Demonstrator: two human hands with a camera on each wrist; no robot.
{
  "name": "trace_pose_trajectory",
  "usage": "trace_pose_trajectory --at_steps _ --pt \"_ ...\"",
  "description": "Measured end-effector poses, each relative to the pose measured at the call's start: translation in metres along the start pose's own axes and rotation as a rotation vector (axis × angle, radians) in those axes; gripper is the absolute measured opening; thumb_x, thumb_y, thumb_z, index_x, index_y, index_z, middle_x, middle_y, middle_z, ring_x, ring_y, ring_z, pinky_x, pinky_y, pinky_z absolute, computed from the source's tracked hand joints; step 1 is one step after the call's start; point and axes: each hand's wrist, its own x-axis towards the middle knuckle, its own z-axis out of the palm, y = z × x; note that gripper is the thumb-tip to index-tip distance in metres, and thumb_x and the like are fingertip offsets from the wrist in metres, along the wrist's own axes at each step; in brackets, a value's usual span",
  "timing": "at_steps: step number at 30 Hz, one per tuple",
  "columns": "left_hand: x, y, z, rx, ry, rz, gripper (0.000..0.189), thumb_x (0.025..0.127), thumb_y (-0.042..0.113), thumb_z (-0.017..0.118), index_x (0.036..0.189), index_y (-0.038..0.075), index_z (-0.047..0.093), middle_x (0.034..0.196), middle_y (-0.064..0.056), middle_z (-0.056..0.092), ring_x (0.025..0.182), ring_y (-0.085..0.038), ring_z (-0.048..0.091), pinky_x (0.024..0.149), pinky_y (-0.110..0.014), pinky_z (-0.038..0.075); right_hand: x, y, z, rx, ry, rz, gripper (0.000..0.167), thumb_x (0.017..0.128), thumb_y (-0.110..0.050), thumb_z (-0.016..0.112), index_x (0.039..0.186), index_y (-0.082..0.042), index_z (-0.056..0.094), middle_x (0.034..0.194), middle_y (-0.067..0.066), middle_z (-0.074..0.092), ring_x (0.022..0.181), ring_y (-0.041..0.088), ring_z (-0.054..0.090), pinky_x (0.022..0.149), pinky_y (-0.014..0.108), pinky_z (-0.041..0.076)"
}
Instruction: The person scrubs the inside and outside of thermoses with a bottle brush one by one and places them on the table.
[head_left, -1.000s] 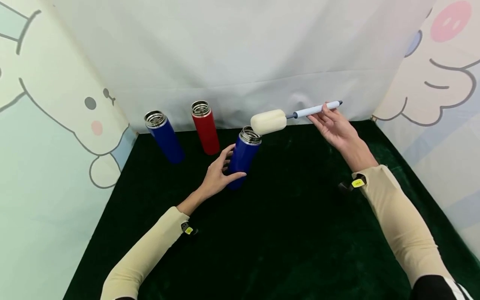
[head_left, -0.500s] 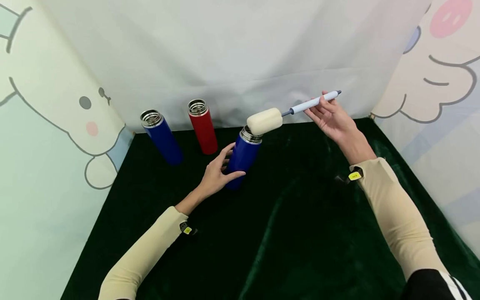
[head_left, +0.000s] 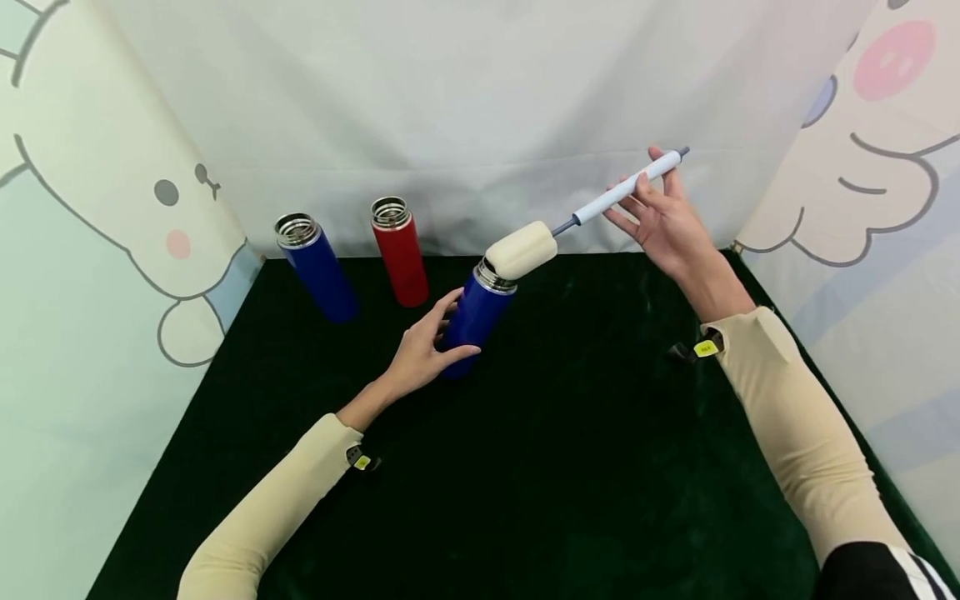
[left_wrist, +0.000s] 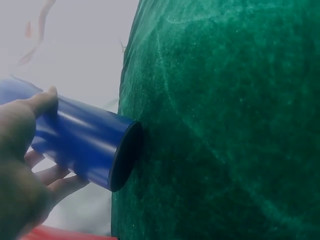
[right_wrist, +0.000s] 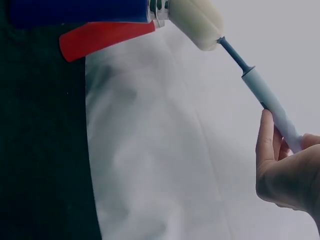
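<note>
My left hand grips a blue bottle around its body, fingers behind and thumb in front. The bottle has a bare steel neck and leans to the right; in the left wrist view its dark base shows close to the green cloth. With my right hand I hold a bottle brush by its pale blue handle, between thumb and fingers. The brush's cream sponge head slants down to the left, its lower end at the bottle's mouth. How far the tip reaches inside cannot be told.
To the left stand a second blue bottle and a red bottle, both without lids. Dark green cloth covers the table. A white curtain hangs behind, with cartoon-printed panels at the sides.
My right hand has risen, tilting the brush more steeply, and the sponge head has come down to the left onto the bottle's mouth. The bottle in my left hand leans slightly more.
</note>
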Motion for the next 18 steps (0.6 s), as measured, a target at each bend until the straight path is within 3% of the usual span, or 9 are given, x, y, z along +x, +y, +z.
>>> trace_pose_trajectory --at_steps 9,18 --pt "0.0 -0.002 -0.003 -0.001 0.007 0.006 0.09 0.09 0.034 0.08 0.161 0.031 0.026 0.152 -0.015 0.052 0.128 -0.039 0.062 0.1 -0.058 0.055 0.003 -0.002 0.023 -0.158 -0.055 -0.119 0.063 0.101 -0.01 0.057 0.155 -0.031 0.031 0.108 0.011 0.062 0.102 0.024 0.071 0.084 0.039 0.064" --pt "0.003 -0.006 -0.001 0.018 0.027 0.082 0.091 0.088 0.032 0.082 0.162 0.029 0.029 0.147 -0.014 0.057 0.125 -0.035 0.065 0.098 -0.053 0.057 0.004 -0.005 0.036 -0.226 -0.12 -0.177 0.058 0.102 -0.007 0.056 0.152 -0.027 0.034 0.105 0.013 0.064 0.097 0.026 0.071 0.081 0.042 0.065"
